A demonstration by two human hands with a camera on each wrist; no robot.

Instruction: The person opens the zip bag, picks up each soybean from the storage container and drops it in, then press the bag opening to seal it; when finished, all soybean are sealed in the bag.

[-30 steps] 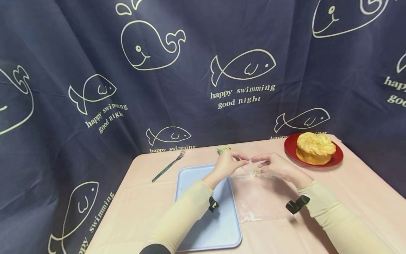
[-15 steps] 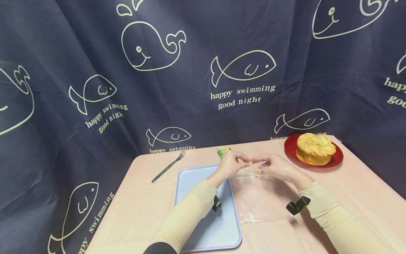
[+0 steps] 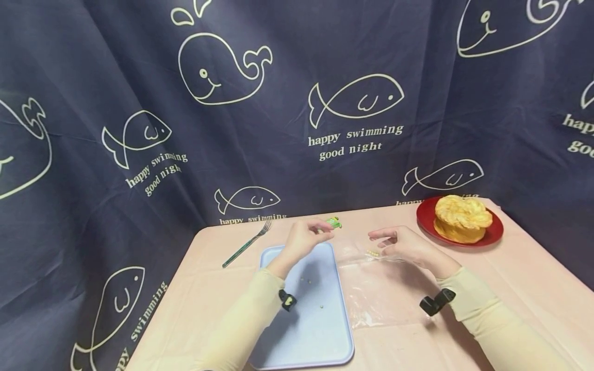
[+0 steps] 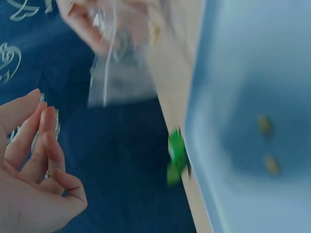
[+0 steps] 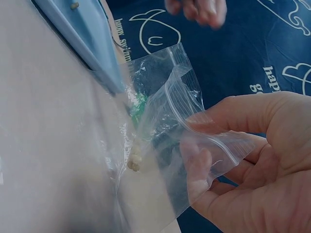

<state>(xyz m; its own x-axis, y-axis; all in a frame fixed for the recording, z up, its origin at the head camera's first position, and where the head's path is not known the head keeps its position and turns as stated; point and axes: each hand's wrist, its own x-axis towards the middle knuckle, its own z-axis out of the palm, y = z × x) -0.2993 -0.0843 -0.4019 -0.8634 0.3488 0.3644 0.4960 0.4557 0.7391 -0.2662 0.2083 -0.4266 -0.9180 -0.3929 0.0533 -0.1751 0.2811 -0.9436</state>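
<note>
My right hand (image 3: 408,246) pinches the opening edge of a clear zip-lock bag (image 5: 158,124) between thumb and fingers. Inside the bag, low down, lie several small pale-yellow beans (image 5: 134,162). The bag's lower part (image 3: 371,304) spreads over the table right of a light blue tray (image 3: 320,337). On this tray lie a few more small beans (image 4: 265,125), blurred in the left wrist view. Above the tray's far end hovers my left hand (image 3: 303,238), its fingers loosely bent, with nothing visible between thumb and fingertips.
A small bright green object (image 3: 334,222) lies at the table's back edge, behind the left fingertips. To the left of the tray is a fork (image 3: 246,245). A red plate (image 3: 426,230) bearing a round golden bread (image 3: 461,219) stands at the back right, before a dark blue curtain (image 3: 260,154).
My left hand has come away from the bag opening and moved left over the tray. Beans on the tray now show. The right hand stays in place with the bag.
</note>
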